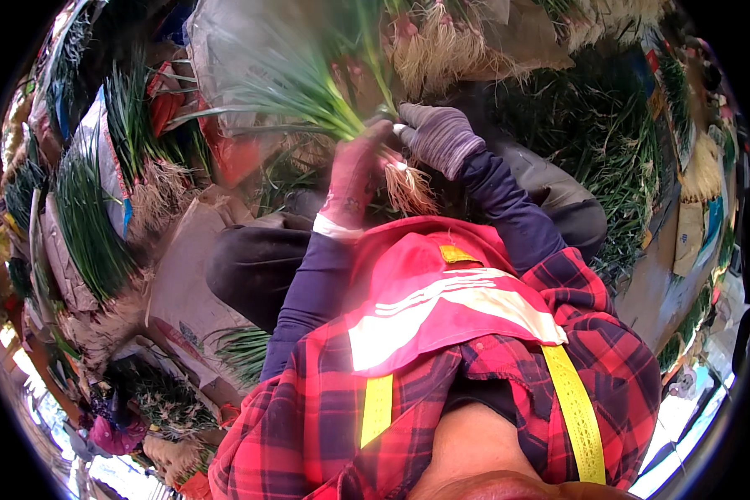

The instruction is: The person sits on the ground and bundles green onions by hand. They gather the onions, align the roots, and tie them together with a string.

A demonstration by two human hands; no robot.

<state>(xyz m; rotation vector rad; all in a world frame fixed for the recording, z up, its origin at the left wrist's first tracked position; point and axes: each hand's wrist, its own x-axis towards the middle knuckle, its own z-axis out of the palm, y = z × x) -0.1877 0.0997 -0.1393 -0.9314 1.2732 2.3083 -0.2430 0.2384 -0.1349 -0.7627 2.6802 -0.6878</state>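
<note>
My left hand (354, 175), in a reddish glove, grips a bunch of green onions (340, 109) around the lower stalks. The leaves fan out up and to the left, partly blurred. Below the fist, pale stem ends and reddish-brown roots (410, 187) hang to the right. My right hand (444, 139), in a striped grey-purple knit glove, is close beside the left fingertips. Its thumb and forefinger pinch a green stalk (381, 75) that runs upward. The exact contact point is partly hidden by the fingers.
More rooted green onions (437, 44) lie on a sheet ahead. Bundles (90, 219) rest at left on sacking. Loose green leaves (575, 125) heap at right. Brown paper or sacking (194, 281) lies beside my left knee (256, 269). Another person (117, 431) is at lower left.
</note>
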